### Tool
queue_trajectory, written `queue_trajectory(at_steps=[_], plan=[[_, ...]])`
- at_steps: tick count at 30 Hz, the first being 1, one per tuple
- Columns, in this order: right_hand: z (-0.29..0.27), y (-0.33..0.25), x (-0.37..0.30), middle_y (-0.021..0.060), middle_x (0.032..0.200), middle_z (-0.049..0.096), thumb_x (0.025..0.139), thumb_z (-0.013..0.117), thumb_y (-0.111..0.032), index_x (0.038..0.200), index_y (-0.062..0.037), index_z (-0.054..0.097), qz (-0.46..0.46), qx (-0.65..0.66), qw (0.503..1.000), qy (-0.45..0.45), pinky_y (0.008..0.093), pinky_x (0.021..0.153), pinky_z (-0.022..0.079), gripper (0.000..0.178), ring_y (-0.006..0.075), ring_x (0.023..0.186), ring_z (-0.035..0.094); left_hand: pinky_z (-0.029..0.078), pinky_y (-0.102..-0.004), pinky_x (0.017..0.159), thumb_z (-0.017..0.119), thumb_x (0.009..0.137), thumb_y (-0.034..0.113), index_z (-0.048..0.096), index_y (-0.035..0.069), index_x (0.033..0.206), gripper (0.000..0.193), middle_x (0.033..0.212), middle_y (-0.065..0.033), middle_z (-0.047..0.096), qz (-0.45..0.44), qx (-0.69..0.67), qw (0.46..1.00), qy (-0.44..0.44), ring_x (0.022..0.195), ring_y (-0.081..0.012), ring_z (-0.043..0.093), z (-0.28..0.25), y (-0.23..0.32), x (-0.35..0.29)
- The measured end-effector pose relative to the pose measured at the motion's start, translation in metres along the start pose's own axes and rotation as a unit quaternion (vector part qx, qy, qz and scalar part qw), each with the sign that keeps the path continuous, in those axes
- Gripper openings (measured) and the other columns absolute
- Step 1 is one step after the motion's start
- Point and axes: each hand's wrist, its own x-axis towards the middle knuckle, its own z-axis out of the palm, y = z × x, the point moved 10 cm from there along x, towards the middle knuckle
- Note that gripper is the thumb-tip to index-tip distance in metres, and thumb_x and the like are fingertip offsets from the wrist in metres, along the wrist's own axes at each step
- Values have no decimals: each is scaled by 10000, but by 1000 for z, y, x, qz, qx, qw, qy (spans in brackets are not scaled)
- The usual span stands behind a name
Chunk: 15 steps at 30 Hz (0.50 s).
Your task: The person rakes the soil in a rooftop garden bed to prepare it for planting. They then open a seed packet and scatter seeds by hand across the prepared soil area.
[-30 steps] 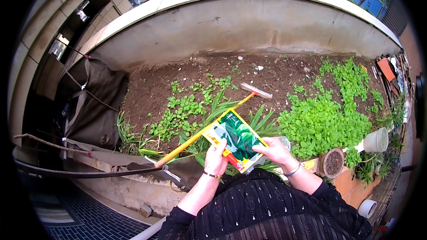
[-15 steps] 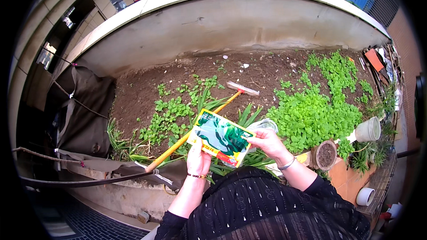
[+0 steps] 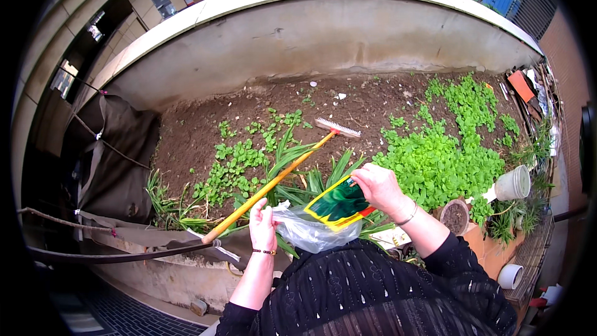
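My right hand (image 3: 380, 188) pinches the upper edge of a green seed packet (image 3: 339, 203) with yellow borders and a leafy picture. The packet hangs tilted in front of my body. My left hand (image 3: 262, 226) is closed on the edge of a clear plastic bag (image 3: 311, 231), which sags between my hands, partly behind and below the packet. Whether the packet's lower end sits inside the bag, I cannot tell. Past my left hand, a rake (image 3: 267, 188) with a yellow handle lies slantwise, its toothed head on the soil and its handle end at the bed's near edge.
Leafy green plants (image 3: 429, 171) grow thickly on the right, with smaller seedlings (image 3: 239, 155) left of the rake. A round pot of soil (image 3: 454, 216) and a whitish bucket (image 3: 513, 183) stand at right. A concrete wall (image 3: 323, 37) carrying two bricks closes the far side.
The packet has moved right with my right hand and is tilted. My left hand has let go of the packet, moved slightly left and now holds the clear bag, which is spread out.
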Motion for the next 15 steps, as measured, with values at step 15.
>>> queue_trajectory(at_steps=[15], plan=[[-30, -16, 25, 72, 683, 522, 730, 636, -81, 766, -50, 583, -52, 60, 996, -33, 320, 568, 458, 71, 235, 646, 552, 346, -206, 575, 463, 807, -7, 604, 18, 852, 150, 805, -26, 491, 341, 326, 877, 87, 665, -87, 428, 50, 132, -13]])
